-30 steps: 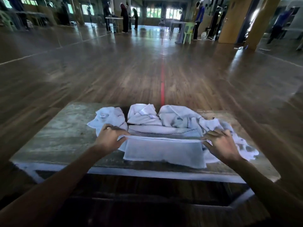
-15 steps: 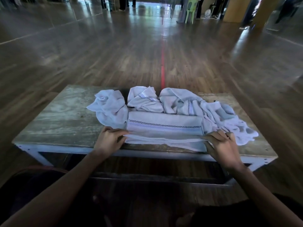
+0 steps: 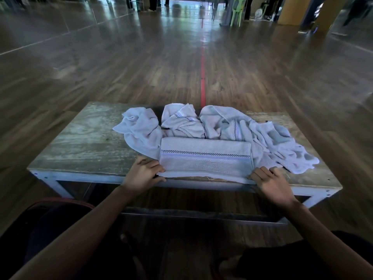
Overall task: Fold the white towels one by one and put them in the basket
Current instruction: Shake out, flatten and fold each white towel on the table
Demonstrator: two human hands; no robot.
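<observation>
Folding is going on at the near edge of the table (image 3: 84, 142); the half-folded towel (image 3: 205, 158) is lying flat there, striped band up; the left hand (image 3: 142, 174) and the right hand (image 3: 271, 183) are each pinching one near corner with curled fingers. For a clean fold, I judge, both corners should be travelling together and landing square; loose towels (image 3: 232, 126) are crowding the table's far side; no basket is showing.
</observation>
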